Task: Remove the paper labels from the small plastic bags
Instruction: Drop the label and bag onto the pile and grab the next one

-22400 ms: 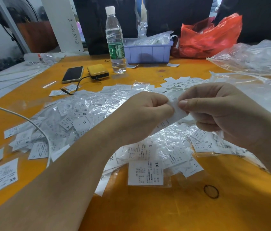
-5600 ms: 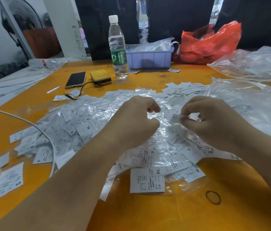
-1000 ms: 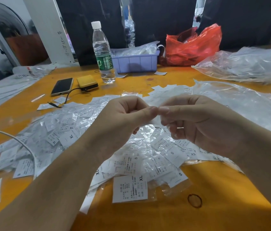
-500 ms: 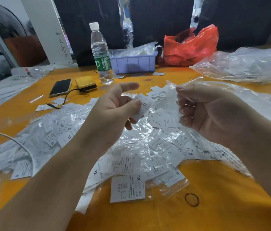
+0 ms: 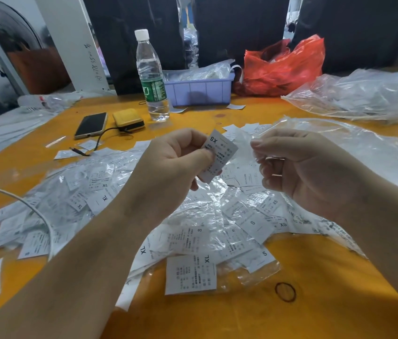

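At 6 o'clock, nearest the camera, a thin black rubber band lies on the orange table. Just beyond it a bagged label reads "XL", at the near edge of a wide pile of small plastic bags whose slips show "XL", "S" and "XS"; the fine print is too small to read. A white cable crosses the pile at 9 o'clock.

Above the pile at the centre, the two hands are apart. The left hand pinches a white paper label between thumb and fingers; it reads "XS", seen upside down, and rows of print too blurred to read. The right hand, at 3 o'clock, pinches a clear empty bag at its fingertips; the film is nearly invisible against the pile.

Farther, at 11 o'clock, lie a dark phone and a yellow box. At 12 o'clock stand a water bottle with a green wrapper, unreadable, a lilac bin and a red bag. A white post bears handwriting that cannot be made out.
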Available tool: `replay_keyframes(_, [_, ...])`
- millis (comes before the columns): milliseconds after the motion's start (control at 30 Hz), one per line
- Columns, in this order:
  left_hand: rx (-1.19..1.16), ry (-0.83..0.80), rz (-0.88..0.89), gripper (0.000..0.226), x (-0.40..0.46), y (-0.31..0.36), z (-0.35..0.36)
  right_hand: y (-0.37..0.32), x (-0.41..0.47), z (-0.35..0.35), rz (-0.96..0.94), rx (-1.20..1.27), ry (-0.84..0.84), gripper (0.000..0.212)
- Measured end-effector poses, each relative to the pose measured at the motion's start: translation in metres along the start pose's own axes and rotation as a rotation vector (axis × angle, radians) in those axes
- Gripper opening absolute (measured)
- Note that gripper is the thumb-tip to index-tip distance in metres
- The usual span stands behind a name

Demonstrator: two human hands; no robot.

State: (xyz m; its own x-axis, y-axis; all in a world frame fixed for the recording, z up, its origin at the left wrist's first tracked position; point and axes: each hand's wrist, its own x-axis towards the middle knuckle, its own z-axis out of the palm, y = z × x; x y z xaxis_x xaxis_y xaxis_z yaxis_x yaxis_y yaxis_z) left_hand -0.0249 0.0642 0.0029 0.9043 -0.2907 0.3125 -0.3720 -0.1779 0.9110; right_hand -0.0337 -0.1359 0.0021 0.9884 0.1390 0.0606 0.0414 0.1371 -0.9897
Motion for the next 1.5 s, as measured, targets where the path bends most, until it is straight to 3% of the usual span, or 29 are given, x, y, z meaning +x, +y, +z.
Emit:
replay_keyframes(567, [0.076, 0.045, -0.038, 0.012, -0.002, 0.005, 0.002, 0.000, -0.003, 0.005, 0.006, 0.008, -0.067, 0.007])
replay_keyframes(667, [0.089, 0.048, -0.047, 0.022, -0.003, 0.006, 0.002, -0.001, -0.004, 0.007, 0.001, 0.047, -0.083, 0.004])
replay_keyframes(1000, [0.145, 0.002, -0.062, 0.022, -0.006, 0.009, 0.008, -0.001, -0.006, 0.009, -0.022, -0.002, -0.028, 0.033])
replay_keyframes(1233, [0.135, -0.008, -0.078, 0.016, -0.006, 0.008, 0.010, 0.001, -0.007, 0.010, -0.084, -0.097, -0.004, 0.020])
replay_keyframes(1500, [0.168, -0.006, -0.080, 0.015, -0.006, 0.007, 0.012, 0.000, -0.008, 0.012, -0.111, -0.080, 0.021, 0.019])
